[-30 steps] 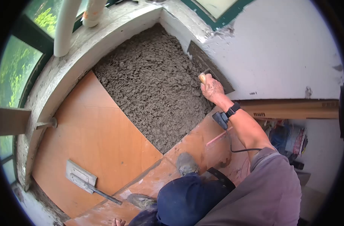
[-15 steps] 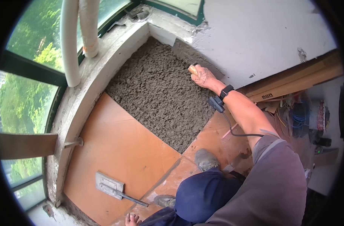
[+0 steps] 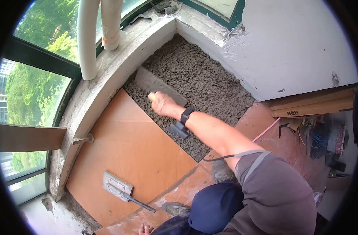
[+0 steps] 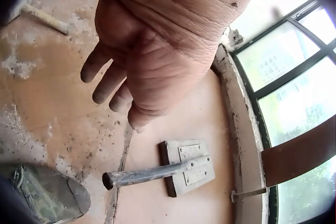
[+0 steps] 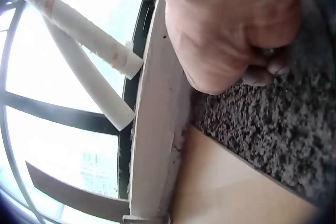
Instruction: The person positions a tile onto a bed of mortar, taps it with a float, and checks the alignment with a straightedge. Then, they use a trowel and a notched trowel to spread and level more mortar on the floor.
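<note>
My right hand (image 3: 163, 104) grips the wooden handle (image 3: 151, 96) of a long flat trowel (image 3: 157, 84), whose blade lies on the rough grey mortar (image 3: 202, 74) near the curved ledge. In the right wrist view the curled fingers of that hand (image 5: 236, 29) hang over the mortar (image 5: 262, 124); the trowel is mostly hidden there. At the bottom of the head view only the fingers of my left hand (image 3: 145, 229) show. Seen from the left wrist, this hand (image 4: 157, 61) hangs with loose fingers, holding nothing, above a rubber-faced float (image 4: 191, 166) lying on the orange tile.
An orange tile (image 3: 128, 145) borders the mortar. A curved ledge (image 3: 108, 70) runs below the windows, with white pipes (image 3: 88, 39) beside it. A white wall (image 3: 300, 47) stands at right, with cardboard (image 3: 316, 103) and cables near it. A shoe (image 4: 47, 195) rests on the floor.
My right hand has carried the trowel from beside the white wall leftward across the mortar to the curved ledge side. The mortar near the wall looks flatter. The float stays on the tile.
</note>
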`<state>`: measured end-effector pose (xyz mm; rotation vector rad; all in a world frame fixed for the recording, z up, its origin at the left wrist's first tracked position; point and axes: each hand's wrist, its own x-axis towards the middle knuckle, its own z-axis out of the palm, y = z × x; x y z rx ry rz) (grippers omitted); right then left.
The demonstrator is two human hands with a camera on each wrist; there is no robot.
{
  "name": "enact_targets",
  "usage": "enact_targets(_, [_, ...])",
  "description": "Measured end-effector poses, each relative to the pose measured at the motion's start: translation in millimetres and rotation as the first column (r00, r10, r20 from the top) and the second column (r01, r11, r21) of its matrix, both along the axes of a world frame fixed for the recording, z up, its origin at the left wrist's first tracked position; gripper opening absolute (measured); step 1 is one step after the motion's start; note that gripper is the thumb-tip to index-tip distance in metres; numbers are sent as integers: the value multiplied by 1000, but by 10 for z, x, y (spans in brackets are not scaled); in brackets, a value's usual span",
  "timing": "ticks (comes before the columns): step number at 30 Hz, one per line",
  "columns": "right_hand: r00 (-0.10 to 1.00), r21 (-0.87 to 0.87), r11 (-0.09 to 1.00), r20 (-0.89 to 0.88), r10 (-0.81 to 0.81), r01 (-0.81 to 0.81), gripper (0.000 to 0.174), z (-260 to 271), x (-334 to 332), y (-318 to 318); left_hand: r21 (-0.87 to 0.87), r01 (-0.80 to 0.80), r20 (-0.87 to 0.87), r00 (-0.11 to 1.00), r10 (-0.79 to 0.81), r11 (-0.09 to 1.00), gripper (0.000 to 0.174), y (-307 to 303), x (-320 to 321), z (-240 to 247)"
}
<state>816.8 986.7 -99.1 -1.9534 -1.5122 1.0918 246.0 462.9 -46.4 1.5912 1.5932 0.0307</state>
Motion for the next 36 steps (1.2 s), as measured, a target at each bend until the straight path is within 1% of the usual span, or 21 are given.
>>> enact_targets(2, [992, 91, 988, 7, -124, 123, 26, -52, 519, 197, -21, -9, 22, 1000, 9, 1000, 57, 4, 68, -131])
enact_targets(5, [962, 234, 962, 200, -188, 139, 26, -185, 1211, 422, -57, -31, 32, 999, 32, 998, 58, -85, 96, -179])
enact_targets(7, [837, 163, 980, 547, 7, -115, 33, -183, 1698, 539, -78, -59, 25, 998, 61, 995, 59, -224, 111, -142])
enact_targets(8, [897, 143, 959, 343, -280, 245, 37, -210, 1820, 601, -84, -69, 25, 997, 71, 994, 59, -251, 126, -155])
enact_targets(9, [913, 164, 971, 344, -220, 172, 39, -81, 1925, 560, -90, -75, 26, 997, 78, 993, 59, -262, 146, -172])
enact_targets(12, [958, 150, 979, 230, -171, 139, 42, 205, 2018, 509, -115, -93, 25, 995, 97, 989, 60, -297, 229, -178])
enact_targets(14, [946, 248, 928, 95, -308, 278, 41, 271, 1919, 475, -134, -104, 4, 994, 105, 985, 60, -336, 222, -42])
enact_targets(15, [948, 247, 927, 81, -309, 281, 41, 320, 1862, 475, -136, -108, -9, 994, 108, 985, 61, -317, 213, 9])
enact_targets(17, [881, -119, 946, -344, -325, 302, 37, 549, 1619, 446, -144, -109, -38, 994, 105, 984, 61, -263, 160, 153])
enact_targets(19, [887, -140, 964, -381, -261, 224, 34, 472, 1391, 499, -154, -112, -68, 992, 102, 982, 62, -237, 116, 335])
enact_targets(20, [904, -149, 974, -370, -215, 170, 31, 666, 1182, 457, -153, -114, -80, 991, 103, 982, 62, -204, 110, 388])
enact_targets(21, [954, 85, 992, -294, -66, 95, 30, 397, 993, 526, -153, -115, -87, 991, 102, 982, 62, -161, 119, 409])
enact_targets(22, [995, 354, 935, -72, 64, -34, 30, 111, 762, 574, -147, -109, -89, 991, 97, 983, 62, -96, 120, 393])
enact_targets(23, [993, 288, 954, -52, 105, -86, 32, 109, 521, 562, -133, -148, -84, 987, 137, 980, 62, -9, 134, 346])
enact_targets(24, [993, 331, 937, 65, 100, -116, 32, -7, 252, 511, -121, -181, -69, 982, 174, 976, 61, 96, 167, 253])
enact_targets(25, [998, 307, 950, -39, -44, 54, 26, 16, 16, 374, -114, -209, -45, 978, 205, 971, 61, 221, 220, 126])
enact_targets(26, [989, 286, 951, 121, 89, -120, 24, 102, -68, 292, -112, -235, -19, 972, 234, 966, 61, 344, 280, -3])
enact_targets(27, [998, 54, 997, 28, -57, 55, 28, 138, -162, 306, -111, -266, 4, 964, 268, 958, 60, 439, 324, -117])
enact_targets(29, [1000, 13, 1000, 19, -21, 21, 32, 140, -20, 238, -102, -361, 30, 930, 366, 927, 60, 481, 396, -195])
enact_targets(31, [994, 80, 991, 14, -108, 106, 35, -19, 343, 289, -82, -474, 53, 877, 478, 877, 59, 502, 489, -251])
enact_targets(36, [965, 86, 996, 255, -58, 37, 44, 84, 1328, 480, -107, -691, 64, 712, 699, 715, 57, 289, 503, -328])
